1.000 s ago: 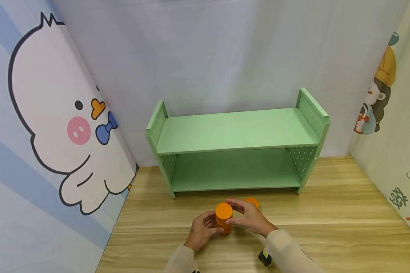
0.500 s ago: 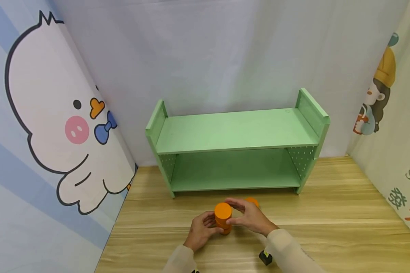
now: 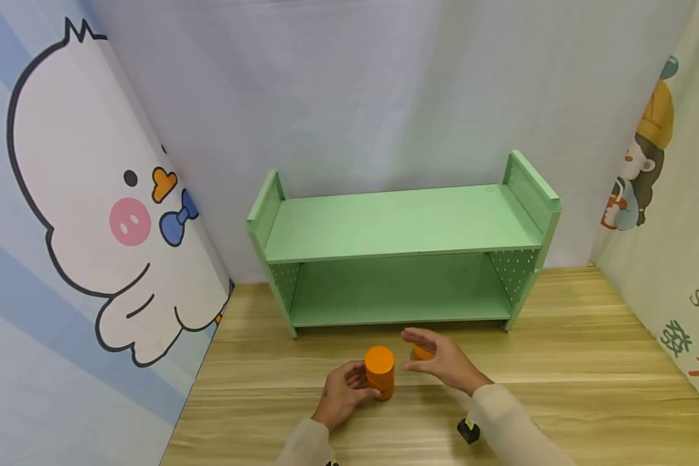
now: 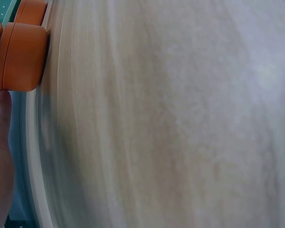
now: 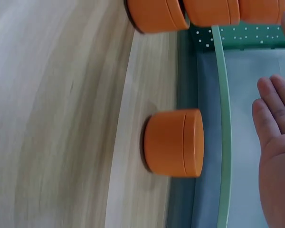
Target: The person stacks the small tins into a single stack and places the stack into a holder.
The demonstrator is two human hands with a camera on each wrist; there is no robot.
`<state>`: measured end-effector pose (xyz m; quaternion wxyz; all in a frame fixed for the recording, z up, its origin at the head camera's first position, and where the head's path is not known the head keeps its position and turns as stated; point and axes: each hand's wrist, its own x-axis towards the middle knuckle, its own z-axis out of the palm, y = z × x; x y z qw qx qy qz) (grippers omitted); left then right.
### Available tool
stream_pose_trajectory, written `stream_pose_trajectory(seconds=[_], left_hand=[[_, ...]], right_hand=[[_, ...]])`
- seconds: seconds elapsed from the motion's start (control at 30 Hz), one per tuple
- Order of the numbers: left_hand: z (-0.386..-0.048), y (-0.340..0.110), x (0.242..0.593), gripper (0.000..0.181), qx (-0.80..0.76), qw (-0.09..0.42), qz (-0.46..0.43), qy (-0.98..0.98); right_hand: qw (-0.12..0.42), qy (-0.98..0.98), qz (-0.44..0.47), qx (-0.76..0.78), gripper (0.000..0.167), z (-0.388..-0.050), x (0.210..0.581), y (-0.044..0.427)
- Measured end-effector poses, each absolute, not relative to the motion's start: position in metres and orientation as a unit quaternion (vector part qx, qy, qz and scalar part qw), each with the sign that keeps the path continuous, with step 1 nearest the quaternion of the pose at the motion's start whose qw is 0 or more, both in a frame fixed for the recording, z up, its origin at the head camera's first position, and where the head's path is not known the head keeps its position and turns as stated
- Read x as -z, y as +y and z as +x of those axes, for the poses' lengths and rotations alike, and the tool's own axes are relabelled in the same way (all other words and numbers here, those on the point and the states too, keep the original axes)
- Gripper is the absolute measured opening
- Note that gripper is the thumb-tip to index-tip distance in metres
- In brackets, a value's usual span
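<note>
A stack of lidded round orange jars [image 3: 380,375] stands upright on the wooden table, three of them in the right wrist view. My left hand [image 3: 339,393] holds the stack from the left, thumb in front and fingers behind; part of the grip is hidden. In the left wrist view a jar [image 4: 23,58] shows beside a fingertip. My right hand [image 3: 447,364] hovers to the right of the stack, fingers extended and thumb apart, holding nothing. Just behind it, partly covered by it, a single orange jar [image 3: 422,353] stands alone; the right wrist view shows this jar whole.
A green two-tier shelf [image 3: 404,223] stands behind the jars against a pale curtain [image 3: 355,97]. Its lower board [image 3: 402,291] lies under the upper one, between perforated side panels. Printed cloths hang at left and right. A small black device [image 3: 468,430] sits at the right sleeve.
My right hand has let go of the stack's top jar and moved right, towards the single jar. My left hand and the stack have stayed in place.
</note>
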<state>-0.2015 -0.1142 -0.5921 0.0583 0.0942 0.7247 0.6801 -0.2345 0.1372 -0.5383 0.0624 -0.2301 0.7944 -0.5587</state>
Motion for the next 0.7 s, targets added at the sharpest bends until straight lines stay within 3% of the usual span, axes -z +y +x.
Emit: stream_pose_trajectory(seconds=[0.7], left_hand=[[-0.201,-0.115,0.592,0.054,-0.681,0.064,0.083,0.725]], right_hand=[[0.037,0.808,-0.201,0.552,0.065,-0.244,0.543,0.162]])
